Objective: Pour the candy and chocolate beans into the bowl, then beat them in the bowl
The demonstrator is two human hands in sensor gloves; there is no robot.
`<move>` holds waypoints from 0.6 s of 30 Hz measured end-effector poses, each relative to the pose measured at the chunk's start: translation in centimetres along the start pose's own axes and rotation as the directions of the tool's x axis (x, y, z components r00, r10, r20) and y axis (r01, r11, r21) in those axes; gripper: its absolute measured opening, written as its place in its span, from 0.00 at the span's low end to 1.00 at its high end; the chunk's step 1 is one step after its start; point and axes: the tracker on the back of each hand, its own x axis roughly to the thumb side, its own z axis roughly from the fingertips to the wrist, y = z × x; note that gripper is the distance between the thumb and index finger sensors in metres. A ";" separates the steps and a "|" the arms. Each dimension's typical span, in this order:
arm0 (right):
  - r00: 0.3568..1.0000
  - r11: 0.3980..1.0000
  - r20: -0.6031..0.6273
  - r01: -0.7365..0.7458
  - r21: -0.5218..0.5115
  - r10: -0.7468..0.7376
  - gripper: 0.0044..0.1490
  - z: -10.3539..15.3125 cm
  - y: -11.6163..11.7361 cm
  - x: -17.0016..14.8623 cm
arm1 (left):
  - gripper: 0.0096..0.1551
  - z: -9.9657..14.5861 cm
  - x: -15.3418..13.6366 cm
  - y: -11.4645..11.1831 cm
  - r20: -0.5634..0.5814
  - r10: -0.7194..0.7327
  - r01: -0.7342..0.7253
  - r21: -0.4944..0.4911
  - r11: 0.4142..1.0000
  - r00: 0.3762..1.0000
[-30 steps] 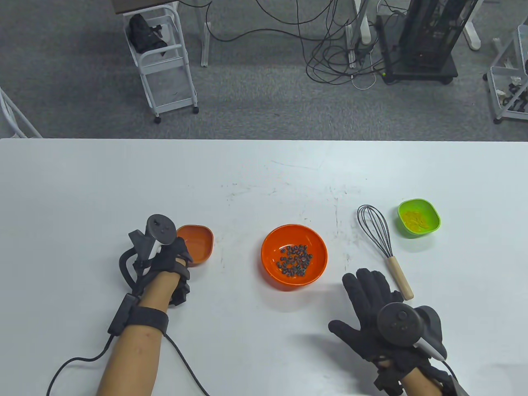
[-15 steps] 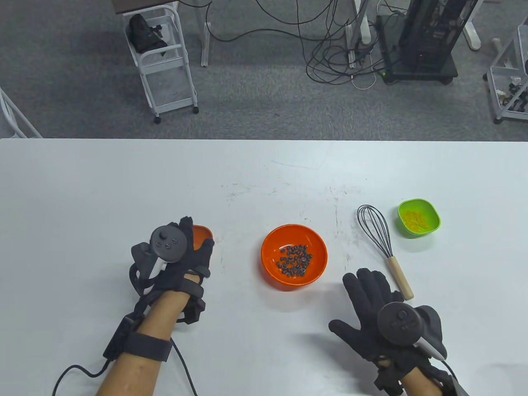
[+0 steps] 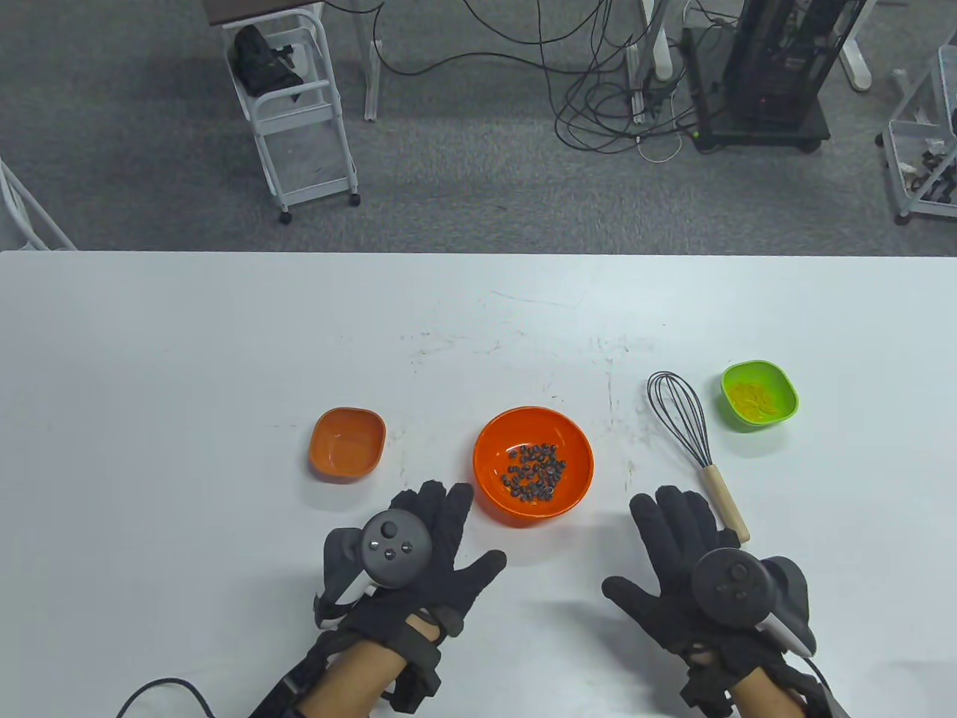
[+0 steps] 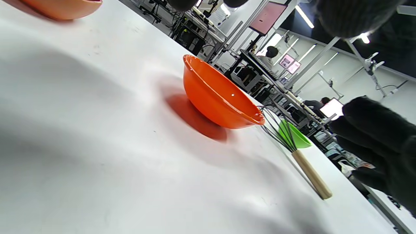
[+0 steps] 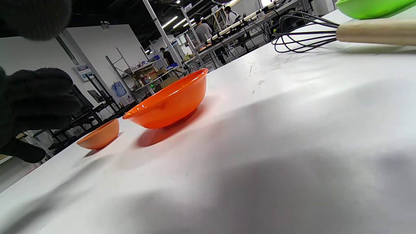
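Observation:
The big orange bowl sits mid-table with several dark chocolate beans inside. To its left stands a small orange dish, empty. A small green dish at the right holds yellow candy. Between the bowl and the green dish lies a whisk with a wooden handle. My left hand is flat and open near the bowl's front left, holding nothing. My right hand is spread open near the whisk's handle, not touching it. The wrist views show the bowl from the side.
The white table's far edge runs across the table view; beyond it are a white cart, cables and a black rack on the floor. A cable trails from my left wrist.
My left hand let go of the small orange dish, leaving it on the table, and moved right and toward me. My right hand barely shifted.

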 end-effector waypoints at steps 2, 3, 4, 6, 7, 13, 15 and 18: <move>1.000 1.000 -0.007 -0.006 -0.008 0.006 0.66 0.0 -0.1 0.0 | 0.56 0.1 0.0 0.0 0.010 -0.042 0.042 0.013 0.999 0.999; 1.000 1.000 -0.014 -0.012 -0.018 0.012 0.66 -0.1 -0.2 -0.1 | 0.56 0.1 -0.1 -0.1 0.019 -0.058 0.058 0.009 0.998 0.998; 1.000 0.999 -0.021 -0.018 -0.031 0.017 0.66 -0.1 -0.4 -0.2 | 0.55 0.1 -0.3 -0.3 0.026 -0.062 0.062 0.004 0.998 0.998; 0.999 0.998 -0.031 -0.017 -0.057 0.015 0.66 -0.1 -0.9 -0.4 | 0.55 0.1 -0.5 -0.7 0.033 -0.064 0.064 -0.016 0.998 0.997; 0.999 0.998 -0.036 -0.017 -0.063 0.015 0.66 -0.2 -1.1 -0.5 | 0.54 0.1 -0.5 -0.9 0.034 -0.067 0.068 -0.030 0.997 0.997; 0.995 0.993 -0.098 -0.014 -0.116 0.002 0.64 -1.0 -2.9 -1.3 | 0.55 0.4 -0.5 -1.3 0.043 -0.106 0.107 -0.024 0.994 0.993; 0.993 0.990 -0.115 -0.008 -0.139 -0.008 0.63 -1.4 -3.8 -1.6 | 0.55 0.5 -0.4 -1.4 0.043 -0.121 0.122 -0.033 0.992 0.992; 0.987 0.983 -0.156 -0.060 -0.174 0.032 0.63 -2.3 -5.4 -2.4 | 0.55 0.8 -0.2 -1.6 0.051 -0.119 0.121 -0.034 0.992 0.992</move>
